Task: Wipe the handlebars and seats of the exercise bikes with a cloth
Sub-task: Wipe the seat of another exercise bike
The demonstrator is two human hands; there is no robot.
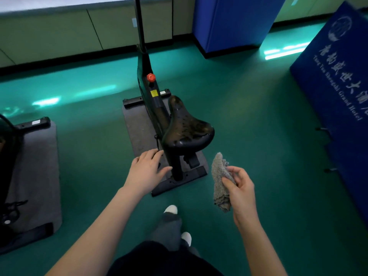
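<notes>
Dim room, with a green-teal cast over everything. Bright streaks of glare sit on the glossy floor (278,108) at left and upper right, reflecting light from beyond the top of frame. The black seat (187,126) catches small wet-looking highlights. Wide-angle bending curves the wall (49,42) line and tilts the blue banner (338,76). Edges are soft; the whole picture is slightly smeared.

Blue padded panel (338,72) at right is displaying white Chinese characters, too blurred to transcribe, a round emblem, and Latin lettering ending "Grand Hotel". Bike's yellow sticker (153,93) is showing illegible print.
</notes>
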